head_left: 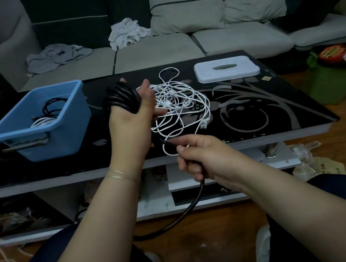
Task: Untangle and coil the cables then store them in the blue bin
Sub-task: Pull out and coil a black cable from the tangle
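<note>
A thick black cable (122, 99) is wound in several turns around my left hand (130, 117), which is raised above the table with fingers up. The cable's loose tail (181, 215) hangs in a loop below the table edge and runs up through my right hand (204, 160), whose fingers grip it near the front edge. A tangle of white cables (182, 102) lies on the black glass table (276, 103) just beyond both hands. The blue bin (64, 134) stands at the left of the table, with a black coil and a white coil (48, 114) inside.
A white lid (226, 70) lies at the table's back right. A grey sofa (155, 52) with cushions and crumpled cloths runs behind the table. A green box (332, 83) and clutter sit on the floor at right. My knees are below the table edge.
</note>
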Motion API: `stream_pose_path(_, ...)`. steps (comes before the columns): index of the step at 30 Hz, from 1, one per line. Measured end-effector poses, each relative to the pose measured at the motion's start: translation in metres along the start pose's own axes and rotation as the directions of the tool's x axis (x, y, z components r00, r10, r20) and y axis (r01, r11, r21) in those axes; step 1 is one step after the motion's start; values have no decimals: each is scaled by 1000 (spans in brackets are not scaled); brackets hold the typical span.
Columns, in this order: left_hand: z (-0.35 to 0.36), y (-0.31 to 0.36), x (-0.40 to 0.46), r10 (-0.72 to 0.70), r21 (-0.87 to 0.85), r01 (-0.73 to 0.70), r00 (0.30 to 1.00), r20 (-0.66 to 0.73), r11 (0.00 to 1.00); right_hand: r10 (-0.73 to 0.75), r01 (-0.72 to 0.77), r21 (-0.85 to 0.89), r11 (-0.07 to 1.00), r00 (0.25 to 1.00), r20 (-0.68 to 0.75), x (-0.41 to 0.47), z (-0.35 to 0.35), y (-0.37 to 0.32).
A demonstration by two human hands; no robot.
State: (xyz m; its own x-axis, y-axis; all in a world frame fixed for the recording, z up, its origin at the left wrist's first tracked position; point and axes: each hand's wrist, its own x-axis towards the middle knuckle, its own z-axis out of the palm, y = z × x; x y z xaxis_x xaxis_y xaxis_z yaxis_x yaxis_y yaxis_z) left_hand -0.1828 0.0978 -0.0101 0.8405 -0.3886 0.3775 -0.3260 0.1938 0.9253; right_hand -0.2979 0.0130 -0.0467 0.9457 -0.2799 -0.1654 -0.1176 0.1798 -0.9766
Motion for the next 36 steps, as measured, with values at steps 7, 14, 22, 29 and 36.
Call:
stream_pose_path(7,1,-19,-3,74,737,-349,922,379,578,-13,25,-195,980,998,64,-8,-18,-11)
stream_pose_path(14,3,-18,-16,-363,535,-31,701,613,844,-265,239,-531,813,964,29,-9,-30,-10)
stream_pose_path(22,-7,-8,-14,-385,355,153,433,815,922,-454,259,-735,627,888,-75,-10,-40,-17)
stream_pose_path(29,0,-1,-26,-391,226,361,494,776,905,-441,368,-474,800,896,-49,-5,-44,-19)
stream_pose_path(36,1,0,-34,-297,-35,611,434,851,791,-557,465,-380,800,810,-181,2,-36,-13)
